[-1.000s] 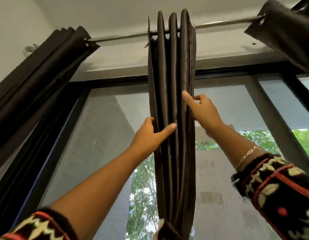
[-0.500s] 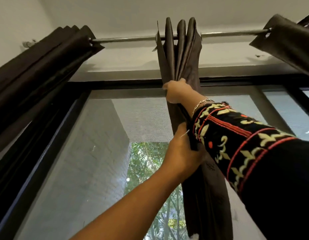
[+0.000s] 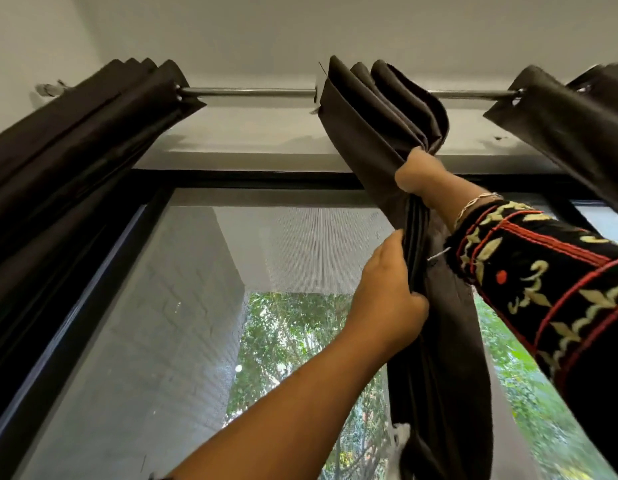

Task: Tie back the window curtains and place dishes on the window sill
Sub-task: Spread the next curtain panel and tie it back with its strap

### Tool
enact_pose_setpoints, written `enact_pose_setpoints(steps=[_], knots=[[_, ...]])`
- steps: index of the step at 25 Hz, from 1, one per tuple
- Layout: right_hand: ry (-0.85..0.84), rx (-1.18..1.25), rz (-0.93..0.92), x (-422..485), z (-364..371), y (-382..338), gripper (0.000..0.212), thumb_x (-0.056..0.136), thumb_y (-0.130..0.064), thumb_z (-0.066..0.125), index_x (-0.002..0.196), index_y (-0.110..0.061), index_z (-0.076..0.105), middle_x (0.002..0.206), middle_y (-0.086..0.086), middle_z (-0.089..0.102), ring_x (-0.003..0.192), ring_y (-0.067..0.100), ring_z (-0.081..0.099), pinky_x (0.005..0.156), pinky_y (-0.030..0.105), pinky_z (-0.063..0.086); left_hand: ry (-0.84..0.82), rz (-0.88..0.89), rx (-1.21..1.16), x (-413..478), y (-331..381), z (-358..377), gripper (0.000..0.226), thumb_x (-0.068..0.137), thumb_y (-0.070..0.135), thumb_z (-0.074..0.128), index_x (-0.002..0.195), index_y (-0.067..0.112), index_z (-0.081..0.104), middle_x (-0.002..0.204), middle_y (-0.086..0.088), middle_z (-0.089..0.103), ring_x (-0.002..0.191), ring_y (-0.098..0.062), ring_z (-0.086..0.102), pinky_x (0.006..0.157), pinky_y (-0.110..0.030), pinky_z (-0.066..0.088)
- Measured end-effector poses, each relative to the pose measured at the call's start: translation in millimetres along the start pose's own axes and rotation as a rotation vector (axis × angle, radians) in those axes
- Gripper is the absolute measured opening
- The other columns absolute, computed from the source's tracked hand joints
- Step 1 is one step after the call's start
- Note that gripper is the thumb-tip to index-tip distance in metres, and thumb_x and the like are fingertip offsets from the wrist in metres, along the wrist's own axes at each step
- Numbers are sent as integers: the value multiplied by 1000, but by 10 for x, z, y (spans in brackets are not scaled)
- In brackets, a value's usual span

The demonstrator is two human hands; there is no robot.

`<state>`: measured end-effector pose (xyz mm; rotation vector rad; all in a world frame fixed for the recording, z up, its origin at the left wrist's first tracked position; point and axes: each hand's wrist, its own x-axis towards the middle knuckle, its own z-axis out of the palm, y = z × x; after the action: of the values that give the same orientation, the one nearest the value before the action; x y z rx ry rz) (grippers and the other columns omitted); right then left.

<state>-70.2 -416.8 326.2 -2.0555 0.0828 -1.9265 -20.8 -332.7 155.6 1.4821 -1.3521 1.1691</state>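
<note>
Head view, looking up: the left hand [image 3: 387, 299] is closed round the gathered folds of the middle curtain [image 3: 370, 126], thumb lying up along the near edge and fingers curled behind the cloth. Above it and slightly to the right, the right hand [image 3: 422, 178] clutches the same bunch where the folds narrow; its fingers are buried in the fabric, so only the back of the hand shows. A thin bracelet [image 3: 474, 202] circles that wrist, just ahead of a dark embroidered sleeve [image 3: 543, 271]. Between the two hands the cloth is squeezed into a tight rope; above the right hand it fans out into pleats hanging on the metal rod [image 3: 248, 92], and below the left hand it drops loose, with a white strip [image 3: 399, 434] beside its lower part. On the same rod, well apart from the hands, hang the left curtain [image 3: 75, 140] and the right curtain [image 3: 570, 126], both bunched. Behind them are the black window frame [image 3: 248, 178] and its mesh screen [image 3: 283, 244], with a pale brick wall [image 3: 169, 323] and green trees [image 3: 283, 341] outside.
</note>
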Motion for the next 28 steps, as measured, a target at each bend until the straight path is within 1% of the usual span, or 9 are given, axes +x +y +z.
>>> enact_pose_setpoints(steps=[3,7,10,14,17,19,24,26,28], knots=[[-63,-64,-98,-112,19,-187,49,93,-8,39,138,5,26,139,26,37,127,39,39,101,41,36,24,-16,-28,-38,45,41,80,76,-4,55,144,18,19,142,-6,34,129,-25,37,102,-41,39],[-160,-93,-258,-227,321,-497,61,93,-7,35,146,0,6,147,22,26,132,38,33,104,41,32,138,-20,-27,-159,-61,-116,81,74,-9,52,144,17,21,142,-4,33,131,-19,33,106,-34,34],[-194,-71,-295,-253,505,-729,61,93,-5,32,147,-2,4,150,21,20,134,39,29,107,42,31,142,-63,36,-214,-201,-392,81,76,-6,50,145,21,17,142,-3,34,129,-18,35,102,-27,35],[-217,-11,-343,-329,715,-1014,60,94,-6,31,147,-2,3,153,20,14,136,38,27,107,42,29,173,-86,84,-328,-393,-706,78,77,-9,47,143,24,21,139,-3,37,123,-20,42,98,-32,42],[-125,52,-332,-397,802,-946,57,93,-7,35,145,-2,13,148,20,25,130,39,34,101,42,34,171,-93,95,-443,-510,-799,73,79,-4,50,141,27,23,135,-1,42,119,-18,46,96,-34,46],[-50,111,-325,-477,841,-820,59,92,-9,40,145,-8,15,142,19,34,124,38,41,97,42,37,156,-115,99,-503,-544,-768,70,81,2,54,139,28,23,133,1,42,115,-14,48,90,-28,47],[-25,229,-328,-814,893,-498,85,86,-9,48,147,-16,-11,119,19,50,97,31,55,71,34,42,131,-198,132,-622,-558,-568,73,84,10,57,142,28,16,130,5,41,88,3,46,66,-6,40],[-60,284,-297,-984,907,-346,87,86,-10,50,146,-14,-12,122,19,49,95,28,54,75,35,45,126,-235,134,-666,-537,-496,72,85,10,56,143,27,16,117,10,45,78,9,45,58,-3,41],[-69,303,-288,-1147,910,-183,84,88,-16,51,147,-12,-9,129,19,47,104,30,54,83,37,46,124,-272,138,-737,-499,-418,69,85,10,55,141,26,18,101,17,44,75,9,46,54,-2,43]])
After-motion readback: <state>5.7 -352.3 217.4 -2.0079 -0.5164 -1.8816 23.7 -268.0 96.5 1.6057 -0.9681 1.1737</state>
